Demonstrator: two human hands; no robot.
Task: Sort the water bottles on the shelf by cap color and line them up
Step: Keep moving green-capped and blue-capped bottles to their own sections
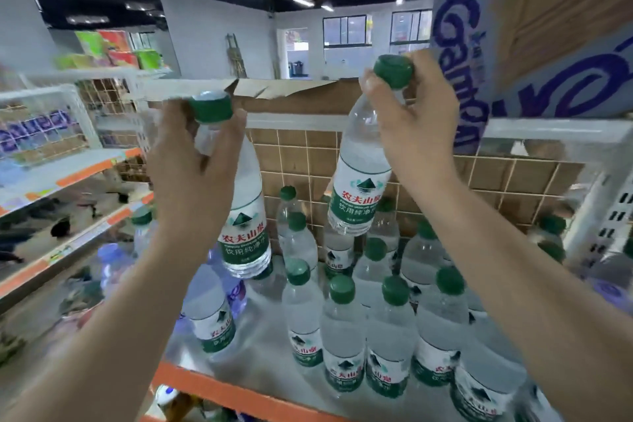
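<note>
1. Left hand (pixel 191 161): fingers curled round the neck of a green-capped bottle (pixel 245 216), held aloft, tilted.
2. Right hand (pixel 411 116): pinching another bottle (pixel 359 181) just under its green cap, also raised above the shelf (pixel 239 390).
3. Below: green-capped bottles (pixel 342 329) standing in loose rows on the shelf.
4. At left: purple-labelled bottles (pixel 113 260).
5. Upper right: cardboard box (pixel 534 44).
</note>
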